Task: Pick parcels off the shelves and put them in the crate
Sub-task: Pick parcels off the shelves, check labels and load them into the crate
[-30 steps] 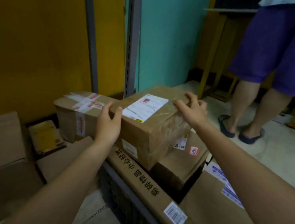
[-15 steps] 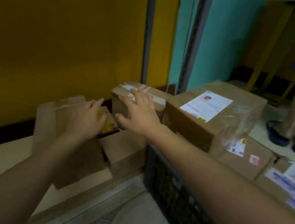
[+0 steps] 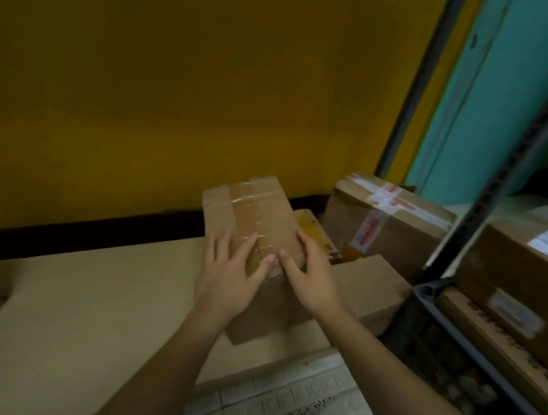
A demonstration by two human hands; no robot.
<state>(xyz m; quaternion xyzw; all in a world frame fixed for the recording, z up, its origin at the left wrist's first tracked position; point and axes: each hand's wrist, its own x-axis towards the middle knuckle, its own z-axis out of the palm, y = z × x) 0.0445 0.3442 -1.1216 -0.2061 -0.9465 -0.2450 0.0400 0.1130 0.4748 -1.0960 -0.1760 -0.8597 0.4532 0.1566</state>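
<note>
The grip is wide and not yet closed: the left hand (image 3: 225, 280) and the right hand (image 3: 313, 281) are laid side by side, fingers straight and spread, on the top of a brown cardboard parcel sealed with clear tape (image 3: 251, 208). Nothing is clasped; whether a thumb is hooked over an edge cannot be told through the blur. The parcel is seen resting on the pale low shelf board (image 3: 81, 304), with a flat yellow packet (image 3: 314, 233) just behind it and a brown box crossed with red-and-white tape (image 3: 385, 221) near on its right.

A second ago both hands were placed on the large brown box with a white label (image 3: 534, 270), which is now left lying on top of the load in the black slatted crate (image 3: 428, 290) at the right. Half a second ago the hands were being swung across towards the shelf. It is judged that one parcel has been delivered and the next pick has been begun. The taped parcel has yet to be clasped at its sides and lifted.
</note>
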